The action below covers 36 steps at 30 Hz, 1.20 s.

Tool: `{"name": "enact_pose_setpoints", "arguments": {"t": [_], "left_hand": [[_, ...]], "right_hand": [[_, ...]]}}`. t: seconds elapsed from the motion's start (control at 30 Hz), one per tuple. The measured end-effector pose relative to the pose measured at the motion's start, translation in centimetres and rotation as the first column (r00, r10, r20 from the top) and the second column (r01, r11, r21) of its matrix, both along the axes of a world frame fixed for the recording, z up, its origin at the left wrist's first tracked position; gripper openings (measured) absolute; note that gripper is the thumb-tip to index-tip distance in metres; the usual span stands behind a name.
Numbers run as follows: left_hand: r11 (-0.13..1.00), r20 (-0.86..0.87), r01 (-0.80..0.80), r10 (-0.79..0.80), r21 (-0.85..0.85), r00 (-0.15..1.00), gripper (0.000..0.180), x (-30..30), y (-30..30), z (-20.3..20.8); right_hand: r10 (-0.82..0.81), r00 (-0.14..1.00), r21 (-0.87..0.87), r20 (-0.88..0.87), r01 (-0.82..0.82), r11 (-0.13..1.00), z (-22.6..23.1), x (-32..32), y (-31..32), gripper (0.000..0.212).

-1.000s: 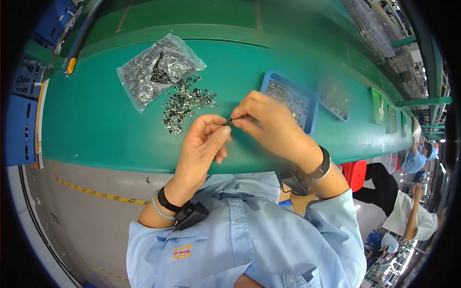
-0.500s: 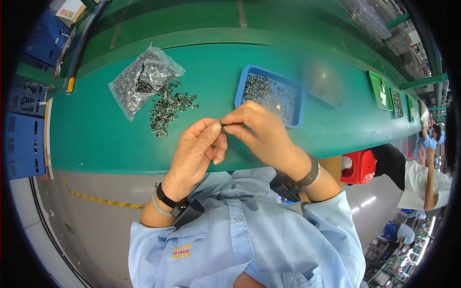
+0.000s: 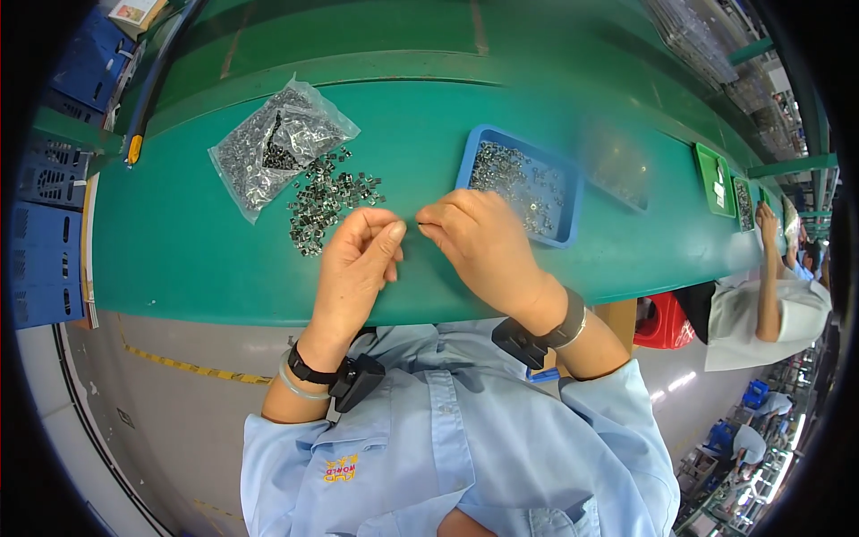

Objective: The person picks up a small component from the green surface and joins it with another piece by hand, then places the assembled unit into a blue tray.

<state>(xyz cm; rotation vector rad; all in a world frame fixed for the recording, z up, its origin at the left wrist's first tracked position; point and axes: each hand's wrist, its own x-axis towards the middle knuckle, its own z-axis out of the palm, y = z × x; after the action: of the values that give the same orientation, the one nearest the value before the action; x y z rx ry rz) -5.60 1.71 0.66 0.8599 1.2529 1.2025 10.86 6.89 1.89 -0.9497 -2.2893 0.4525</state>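
My left hand (image 3: 358, 264) and my right hand (image 3: 483, 246) meet fingertip to fingertip above the front of a green bench (image 3: 206, 259). Both are pinched; whatever tiny part sits between the fingers is too small to make out. Just left of my left hand lies a loose pile of small dark metal parts (image 3: 327, 201). Behind that pile rests a clear plastic bag (image 3: 273, 148) full of the same parts. A blue tray (image 3: 568, 201) holding several small silver parts stands directly behind my right hand.
A clear tray (image 3: 617, 166) sits right of the blue one. Small green trays (image 3: 716, 179) stand at the far right, where another person's arm (image 3: 769, 277) reaches the bench. Blue crates (image 3: 45, 242) are stacked at the left. A red bin (image 3: 662, 322) stands below the bench.
Both hands stay pinched together in the same pose. The view has shifted, so the bag, pile and blue tray now appear further right and lower in the picture.
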Motion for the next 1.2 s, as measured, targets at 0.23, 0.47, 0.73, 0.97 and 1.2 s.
{"name": "enact_pose_setpoints", "arguments": {"t": [0.23, 0.47, 0.73, 0.97, 1.2], "left_hand": [[0.920, -0.453, 0.092, 0.098, 0.380, 0.886, 0.016, -0.5, 0.0, -0.1], [0.981, 0.461, 0.195, -0.168, -0.012, 0.872, 0.016, 0.5, -0.5, 1.1], [0.982, 0.460, 0.186, -0.153, -0.028, 0.875, 0.018, 1.6, -1.1, 1.6], [0.987, 0.496, 0.158, -0.134, -0.008, 0.858, 0.016, 2.5, -1.3, 1.9], [0.982, 0.600, 0.186, -0.164, 0.025, 0.783, 0.013, 2.9, -1.5, 1.1]], "right_hand": [[0.068, 0.985, -0.007, -0.157, -0.070, 0.998, -0.1, 0.3, 0.2, 0.014], [0.017, 0.956, -0.123, -0.293, -0.055, 0.991, 1.0, 1.0, -1.4, 0.017], [0.015, 0.938, -0.078, -0.345, -0.045, 0.996, 0.5, 2.0, -2.0, 0.017], [-0.017, 0.921, -0.101, -0.389, -0.025, 0.995, 0.3, 2.1, -2.7, 0.018], [-0.054, 0.899, -0.136, -0.435, -0.007, 0.991, 0.4, 2.2, -3.5, 0.017]]}}
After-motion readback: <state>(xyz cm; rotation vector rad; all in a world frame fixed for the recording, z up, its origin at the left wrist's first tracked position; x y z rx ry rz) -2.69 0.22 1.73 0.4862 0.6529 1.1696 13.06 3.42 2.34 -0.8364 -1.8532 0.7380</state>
